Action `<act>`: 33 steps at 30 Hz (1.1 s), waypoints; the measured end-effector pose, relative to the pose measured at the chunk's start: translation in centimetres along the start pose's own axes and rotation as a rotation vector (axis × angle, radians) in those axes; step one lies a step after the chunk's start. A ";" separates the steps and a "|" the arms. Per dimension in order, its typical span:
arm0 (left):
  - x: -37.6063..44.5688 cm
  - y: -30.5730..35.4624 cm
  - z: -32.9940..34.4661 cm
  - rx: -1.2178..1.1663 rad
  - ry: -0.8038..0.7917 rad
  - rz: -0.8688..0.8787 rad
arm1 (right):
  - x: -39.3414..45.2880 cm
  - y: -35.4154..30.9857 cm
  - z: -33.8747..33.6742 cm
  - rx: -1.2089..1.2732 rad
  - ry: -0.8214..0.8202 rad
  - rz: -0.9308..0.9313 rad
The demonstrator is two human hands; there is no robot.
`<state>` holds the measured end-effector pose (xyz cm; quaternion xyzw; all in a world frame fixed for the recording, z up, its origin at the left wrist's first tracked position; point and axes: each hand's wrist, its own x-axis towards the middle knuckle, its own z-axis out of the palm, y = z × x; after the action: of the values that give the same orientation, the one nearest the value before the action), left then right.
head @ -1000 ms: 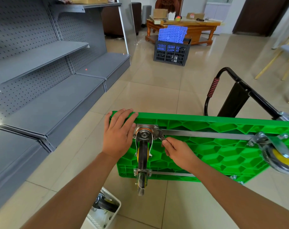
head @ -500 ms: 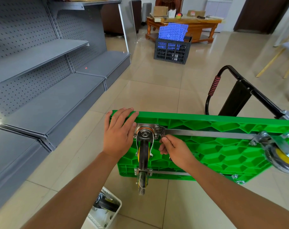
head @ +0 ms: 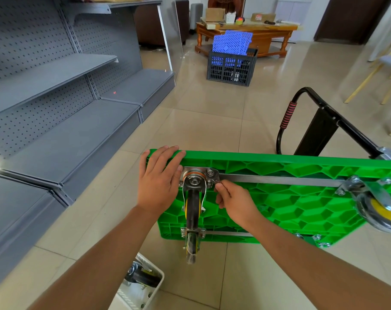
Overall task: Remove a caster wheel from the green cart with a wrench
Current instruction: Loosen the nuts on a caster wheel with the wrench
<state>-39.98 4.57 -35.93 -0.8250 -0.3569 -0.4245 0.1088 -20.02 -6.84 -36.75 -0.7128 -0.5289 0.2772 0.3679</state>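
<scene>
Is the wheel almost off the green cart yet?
Not yet. The green cart is already tipped on its side. The left hand steadies its edge while the right hand works a wrench at the caster wheel plate. The plate is still mounted, so the bolts and the wheel remain to come off.

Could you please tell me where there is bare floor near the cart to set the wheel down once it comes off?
Bare tiles lie between the green cart and the grey shelving, and ahead toward the black crate. It is crowded by the white bin.
</scene>
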 end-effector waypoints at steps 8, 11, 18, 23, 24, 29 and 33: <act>0.0 0.1 -0.1 -0.006 0.002 -0.006 | 0.4 -0.2 -2.7 -0.365 0.140 -0.171; 0.0 0.1 -0.1 -0.004 -0.006 -0.005 | 0.5 -0.4 -3.0 -0.439 0.140 -0.205; 0.0 -0.1 -0.1 0.003 -0.022 -0.005 | 0.4 -2.7 -4.9 -0.785 0.095 -0.214; -0.1 0.0 0.0 -0.001 -0.012 -0.003 | 0.0 -2.3 -5.1 -0.672 0.056 -0.257; -0.1 -0.1 0.0 -0.001 -0.008 -0.002 | -0.1 -1.8 -5.0 -0.597 0.029 -0.250; 0.1 -0.1 0.1 -0.024 0.022 0.005 | -0.9 -0.6 -3.9 -0.319 -0.090 -0.091; 0.2 -0.1 0.2 -0.032 0.050 0.005 | -0.9 -0.8 -3.1 -0.149 -0.095 -0.005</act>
<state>-39.86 4.82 -35.91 -0.8165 -0.3453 -0.4505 0.1055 -18.32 -8.30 -34.32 -0.7229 -0.5668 0.2695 0.2891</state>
